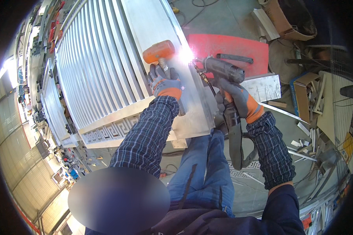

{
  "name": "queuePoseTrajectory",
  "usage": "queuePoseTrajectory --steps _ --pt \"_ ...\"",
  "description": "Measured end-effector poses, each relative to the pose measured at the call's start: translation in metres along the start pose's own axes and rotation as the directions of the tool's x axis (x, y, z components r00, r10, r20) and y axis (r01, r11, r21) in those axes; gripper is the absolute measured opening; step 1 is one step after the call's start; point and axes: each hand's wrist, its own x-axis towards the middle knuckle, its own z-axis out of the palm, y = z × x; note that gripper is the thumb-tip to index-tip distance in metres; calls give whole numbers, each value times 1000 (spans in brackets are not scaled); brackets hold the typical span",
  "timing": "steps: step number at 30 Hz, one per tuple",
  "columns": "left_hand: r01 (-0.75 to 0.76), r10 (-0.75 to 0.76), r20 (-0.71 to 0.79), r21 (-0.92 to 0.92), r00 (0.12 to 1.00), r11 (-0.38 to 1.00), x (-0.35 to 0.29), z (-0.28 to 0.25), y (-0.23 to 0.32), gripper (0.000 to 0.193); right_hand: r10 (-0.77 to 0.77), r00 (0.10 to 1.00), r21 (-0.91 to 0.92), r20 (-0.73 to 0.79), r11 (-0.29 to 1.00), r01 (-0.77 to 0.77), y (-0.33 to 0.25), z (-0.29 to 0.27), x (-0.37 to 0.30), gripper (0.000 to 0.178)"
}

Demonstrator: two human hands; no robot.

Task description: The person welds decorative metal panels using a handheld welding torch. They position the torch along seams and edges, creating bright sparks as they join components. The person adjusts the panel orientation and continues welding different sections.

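Observation:
My gloved left hand is closed round the handle of a mallet with an orange head. The hand is over a large silver metal panel, which has long parallel slats and a strip cut in a key pattern. My gloved right hand grips a dark welding gun just off the panel's right edge. Its tip points left at a glaring white-pink arc on that edge, close by the mallet head. Glare hides the exact spot where tip and metal meet.
A red sheet with a dark bar lies beyond the gun. At the right are a pale metal plate, a cardboard box of offcuts and scattered metal strips. A large brown carton stands far right. Another slatted panel is at the left.

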Motion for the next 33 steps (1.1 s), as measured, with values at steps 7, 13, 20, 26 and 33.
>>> queuePoseTrajectory --steps 7,13,20,26,33 --pt "-40 41 -16 11 999 999 1 7 -2 71 46 999 83 -15 996 -45 7 -7 -2 39" --pt "-42 41 -20 -21 999 999 2 4 -5 72 24 1000 -52 13 998 -23 4 -7 -5 41" --pt "-71 71 7 -2 997 997 2 5 -9 74 41 994 44 -96 998 -37 3 3 -12 35" --pt "-85 84 -20 -62 996 994 -3 -1 -5 73 115 990 45 -85 993 -111 3 7 -16 33" --pt "35 -28 21 -671 999 740 12 -8 -46 69 13 989 -61 -147 998 -22 -5 11 -41 27"
